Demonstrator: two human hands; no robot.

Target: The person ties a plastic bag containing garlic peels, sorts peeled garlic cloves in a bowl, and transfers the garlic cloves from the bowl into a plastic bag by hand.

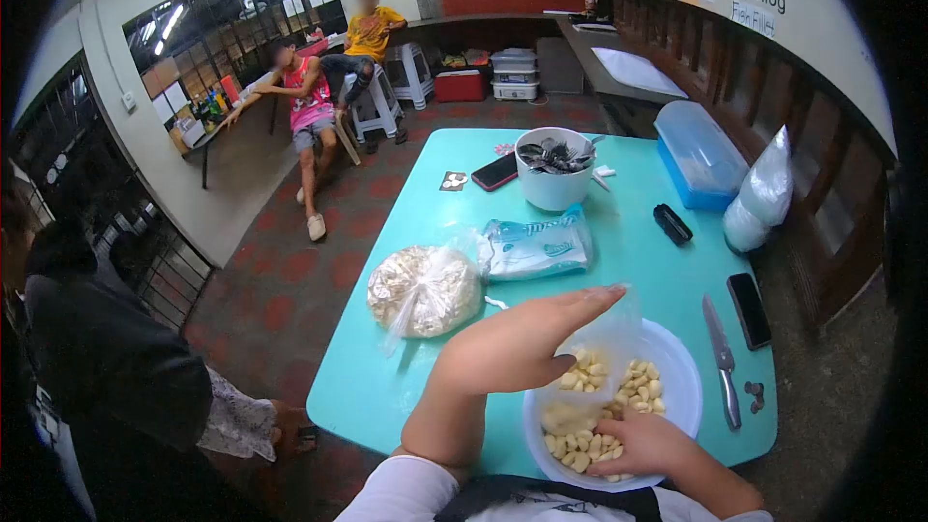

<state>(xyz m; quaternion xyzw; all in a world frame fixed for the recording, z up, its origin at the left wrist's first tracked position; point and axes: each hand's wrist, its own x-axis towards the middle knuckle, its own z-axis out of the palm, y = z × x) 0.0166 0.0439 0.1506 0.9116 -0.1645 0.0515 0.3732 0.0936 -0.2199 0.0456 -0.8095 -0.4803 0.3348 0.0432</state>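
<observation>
My left hand [512, 336] holds a clear plastic bag [619, 333] by its mouth, thumb below and straight fingers above. The bag hangs over a white plastic bowl [688, 396], with some peeled garlic cloves seen through its film. More peeled garlic cloves [640, 385] lie in the bowl. Inside the bowl, my right hand [650, 445] has its fingers curled around cloves near the bag's lower end; its fingertips are partly hidden among them. Left of the bowl sits a knotted clear bag [423, 292] full of pale pieces I cannot identify.
A wipes pack [535, 246], a white tub of cutlery [554, 179] and a blue lidded box [698, 155] stand farther back. Right of the bowl lie a knife [721, 358], a phone [748, 310] and coins [754, 394]. A person [116, 358] stands at left; two people sit beyond.
</observation>
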